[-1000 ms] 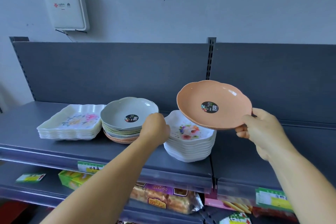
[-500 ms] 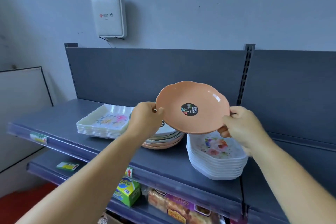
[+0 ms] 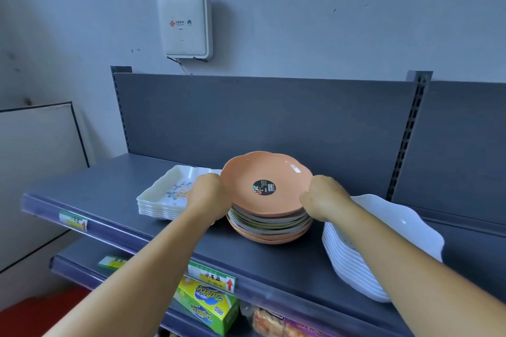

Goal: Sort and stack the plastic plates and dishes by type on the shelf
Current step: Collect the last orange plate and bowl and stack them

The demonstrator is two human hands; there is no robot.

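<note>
Orange plate [image 3: 267,183] held level between both hands, seated on, or just settling onto, the mixed round stack [image 3: 269,227] of grey and orange plates on the shelf [image 3: 109,194]. Left hand [image 3: 209,195] curled round the plate's left rim, right hand [image 3: 323,198] curled round its right rim; fingers mostly hidden behind knuckles and under the rim, so exact pinch not readable, but both clearly gripping. No long axis to speak of: round, scalloped, black sticker facing up in the middle. Plate lying directly between the two sets of fingers, neither hand nearer.

Just outside the left fingers, touching or nearly so: stack of rectangular floral trays [image 3: 167,194]. Just outside and below the right fingers: stack of white scalloped dishes [image 3: 383,238], near the wrist. Probably the release next, needing both hands to slide outward; little room either side, so a lift up and back looks safer than a sideways pull. Grey back panel [image 3: 246,117] behind the stack, well clear.
</note>
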